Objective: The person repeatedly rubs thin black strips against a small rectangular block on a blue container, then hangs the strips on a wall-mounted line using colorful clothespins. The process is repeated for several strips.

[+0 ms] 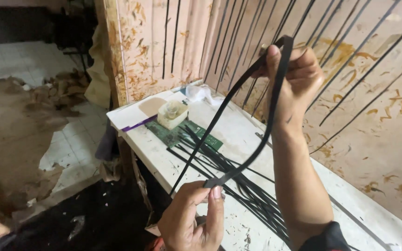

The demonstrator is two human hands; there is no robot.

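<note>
My right hand is raised in front of the wall, fingers closed on the top of a long black rubber strip that bends over it near the thumb. The strip runs down in two lines to my left hand, which pinches both ends together between thumb and forefinger. Below the hands a pile of similar black strips lies spread along a white bench.
A small clear plastic tub and a green board sit at the bench's far end beside crumpled white material. More black strips hang on the stained pink wall. The floor at left is dirty, with broken tiles.
</note>
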